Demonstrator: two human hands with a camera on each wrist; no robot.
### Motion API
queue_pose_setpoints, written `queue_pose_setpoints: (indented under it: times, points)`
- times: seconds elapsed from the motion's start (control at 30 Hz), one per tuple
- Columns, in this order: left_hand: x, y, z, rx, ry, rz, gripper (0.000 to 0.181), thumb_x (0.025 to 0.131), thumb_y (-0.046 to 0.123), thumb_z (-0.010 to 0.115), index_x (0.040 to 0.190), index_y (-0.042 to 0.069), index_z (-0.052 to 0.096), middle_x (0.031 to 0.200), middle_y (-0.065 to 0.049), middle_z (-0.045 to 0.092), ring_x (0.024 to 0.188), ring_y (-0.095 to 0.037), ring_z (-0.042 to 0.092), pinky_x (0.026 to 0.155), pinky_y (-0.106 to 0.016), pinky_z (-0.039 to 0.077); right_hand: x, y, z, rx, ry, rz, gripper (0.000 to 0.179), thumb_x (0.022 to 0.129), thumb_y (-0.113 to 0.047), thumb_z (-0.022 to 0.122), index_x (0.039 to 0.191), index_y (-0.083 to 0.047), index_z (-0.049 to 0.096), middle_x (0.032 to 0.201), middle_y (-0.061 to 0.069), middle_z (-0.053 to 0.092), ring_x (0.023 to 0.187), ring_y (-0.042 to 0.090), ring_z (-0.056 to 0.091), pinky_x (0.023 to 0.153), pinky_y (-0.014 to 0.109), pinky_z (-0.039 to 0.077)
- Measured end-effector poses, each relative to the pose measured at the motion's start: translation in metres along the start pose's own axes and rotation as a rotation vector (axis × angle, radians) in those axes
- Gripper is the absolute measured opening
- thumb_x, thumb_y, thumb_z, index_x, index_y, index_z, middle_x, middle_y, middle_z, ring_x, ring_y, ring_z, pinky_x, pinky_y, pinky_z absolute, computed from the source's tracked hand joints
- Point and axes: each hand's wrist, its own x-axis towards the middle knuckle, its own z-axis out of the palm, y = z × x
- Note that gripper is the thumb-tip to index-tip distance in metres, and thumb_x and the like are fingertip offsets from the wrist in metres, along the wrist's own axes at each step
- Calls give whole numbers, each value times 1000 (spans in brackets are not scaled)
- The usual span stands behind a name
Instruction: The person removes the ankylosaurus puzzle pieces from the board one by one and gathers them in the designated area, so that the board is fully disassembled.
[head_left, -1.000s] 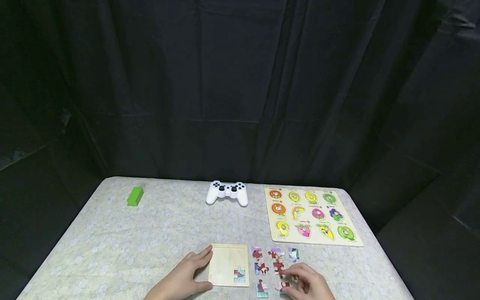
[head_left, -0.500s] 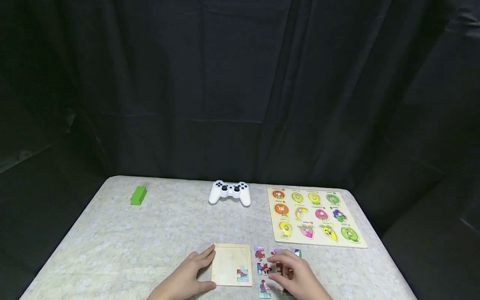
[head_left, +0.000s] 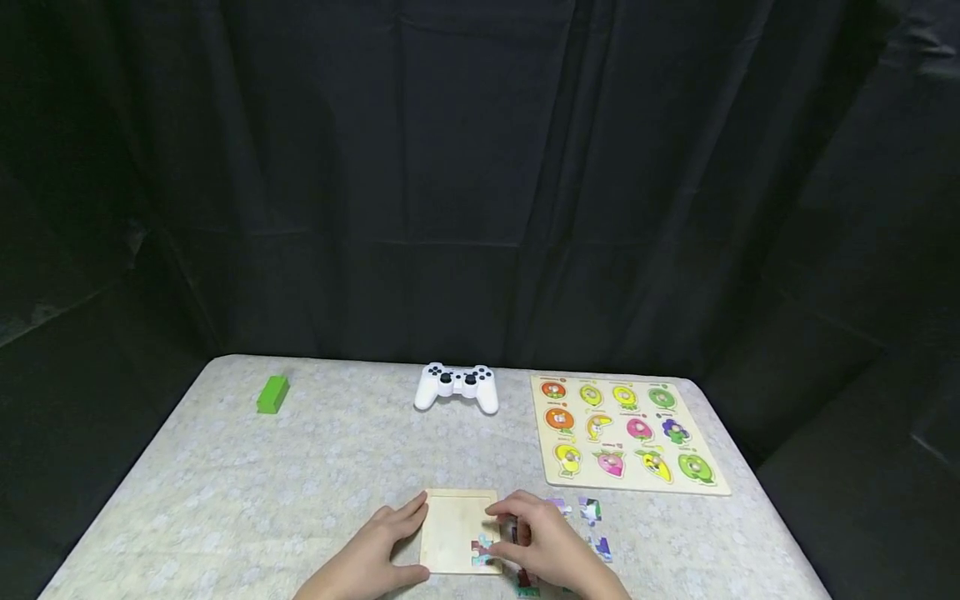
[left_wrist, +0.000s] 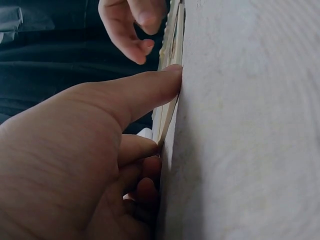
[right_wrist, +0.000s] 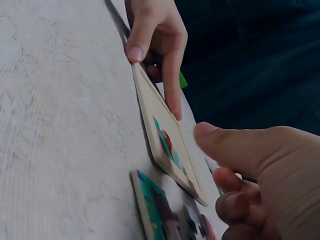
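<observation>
My left hand (head_left: pixel 373 548) holds a square wooden puzzle tray (head_left: pixel 447 531) by its left side. Its index fingertip is at the far corner and its thumb at the near corner. One jigsaw piece (head_left: pixel 481 552) lies in the tray's near right corner. Over the tray's right edge hovers my right hand (head_left: pixel 546 542), thumb and index finger apart, and nothing shows between them in the right wrist view. Loose jigsaw pieces lie right of the tray, among them a white-and-green one (head_left: pixel 590 510) and a purple one (head_left: pixel 602 548). Others are partly hidden under the right hand.
A fruit peg board (head_left: pixel 632 482) lies at the far right of the patterned tablecloth. At the back middle sits a white game controller (head_left: pixel 456 388), and a green block (head_left: pixel 272 394) is at the back left. Black curtains hang behind the table.
My right hand has moved left from the loose pieces to the tray's right edge. My left hand stays at the tray's left side. The view shifts slightly.
</observation>
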Motion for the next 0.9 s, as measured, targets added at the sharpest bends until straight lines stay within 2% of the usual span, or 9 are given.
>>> queue_pose_setpoints:
  times: [0.13, 0.3, 0.5, 0.7, 0.9]
  points:
    - [-1, 1, 1, 1, 14, 6, 87, 88, 39, 86, 155, -3, 50, 170, -9, 38, 114, -7, 49, 109, -38, 49, 2, -1, 2, -24, -47, 34, 42, 88, -27, 89, 123, -8, 76, 103, -5, 68, 66, -1, 50, 59, 20, 48]
    - [-1, 1, 2, 6, 27, 10, 87, 87, 40, 87, 154, -3, 50, 170, -8, 38, 113, -6, 49, 109, -42, 49, 2, 0, 3, -85, -76, 47, 41, 87, -34, 89, 120, -12, 77, 102, -11, 65, 75, 0, 51, 66, 20, 48]
    - [0, 0, 2, 2, 23, 14, 87, 87, 39, 87, 154, -3, 50, 170, -8, 38, 112, -6, 49, 109, -38, 49, 1, 3, 6, -139, -72, 33, 37, 88, -39, 88, 116, -15, 79, 103, -13, 66, 78, -1, 51, 68, 21, 47]
    - [-1, 0, 2, -3, 20, 17, 88, 87, 38, 87, 154, -4, 50, 170, -10, 38, 108, -5, 48, 106, -32, 49, 1, 4, 7, -99, -58, 45, 29, 87, -38, 89, 107, -19, 81, 99, -13, 66, 71, 0, 51, 64, 21, 47]
    - [-2, 1, 2, -2, 19, 13, 88, 87, 39, 87, 154, -3, 49, 170, -9, 38, 108, -4, 48, 106, -33, 49, 0, 1, 8, -128, -64, 39, 36, 87, -42, 88, 113, -18, 81, 100, -14, 64, 73, -1, 51, 66, 20, 47]
